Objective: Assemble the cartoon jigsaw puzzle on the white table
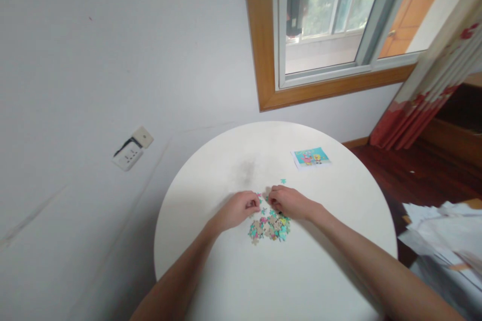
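A small heap of jigsaw puzzle pieces [269,227], some printed turquoise, pink and yellow and others showing a grey-beige back, lies on the round white table [241,276]. At the heap's upper left, my left hand [241,206] is closed in a pinch, with small pieces right by the fingertips. My right hand [288,201] is at the upper right of the heap, its fingers curled together and pointing down. What either hand holds is too small or hidden to make out. A single turquoise piece [283,181] lies just beyond my right hand.
A picture card [312,158] with cartoon figures lies at the table's far right. Behind stand a white wall with a socket [128,156] and a wood-framed window [268,60]. Papers [448,235] are piled right of the table, below a red and white curtain [410,105].
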Motion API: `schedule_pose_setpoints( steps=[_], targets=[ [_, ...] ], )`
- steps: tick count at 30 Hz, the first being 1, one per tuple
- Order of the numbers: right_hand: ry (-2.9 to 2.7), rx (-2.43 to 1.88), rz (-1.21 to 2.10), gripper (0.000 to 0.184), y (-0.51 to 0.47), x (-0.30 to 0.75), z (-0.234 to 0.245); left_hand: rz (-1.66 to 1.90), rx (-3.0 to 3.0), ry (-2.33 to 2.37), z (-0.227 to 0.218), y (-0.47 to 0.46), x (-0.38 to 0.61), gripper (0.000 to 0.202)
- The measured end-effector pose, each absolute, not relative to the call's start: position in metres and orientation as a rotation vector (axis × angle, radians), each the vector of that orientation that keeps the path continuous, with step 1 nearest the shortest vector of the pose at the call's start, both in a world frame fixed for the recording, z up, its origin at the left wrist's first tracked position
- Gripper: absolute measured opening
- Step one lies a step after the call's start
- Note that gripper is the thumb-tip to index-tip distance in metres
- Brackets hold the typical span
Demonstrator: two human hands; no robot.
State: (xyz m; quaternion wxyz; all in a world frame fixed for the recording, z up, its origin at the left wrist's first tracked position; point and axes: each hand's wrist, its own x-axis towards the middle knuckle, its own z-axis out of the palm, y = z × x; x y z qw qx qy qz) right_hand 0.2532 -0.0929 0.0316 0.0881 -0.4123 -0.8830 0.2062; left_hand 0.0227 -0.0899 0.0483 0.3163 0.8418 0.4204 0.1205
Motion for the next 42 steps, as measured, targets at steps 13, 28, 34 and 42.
schedule_pose_setpoints(
  steps=[13, 28, 34, 42],
  targets=[
    [-2.715, -1.346, 0.480, 0.016, -0.103, 0.247, 0.036, 0.438, 2.173, 1.232, 0.055, -0.085, 0.017, 0.014],
    [-2.318, -1.680, 0.428, 0.018, -0.078, 0.289, 0.046, 0.336, 2.640, 1.481, 0.064, -0.079, -0.017, 0.014],
    [-2.242, -1.912, 0.393, 0.013, -0.075, 0.307, 0.053, 0.448, 2.948, 1.324, 0.030, -0.111, -0.042, 0.020],
    [-2.332, -1.902, 0.417, 0.016, -0.074, 0.307, 0.050, 0.666, 3.022, 1.140, 0.013, -0.136, -0.051, 0.015]
  ],
)
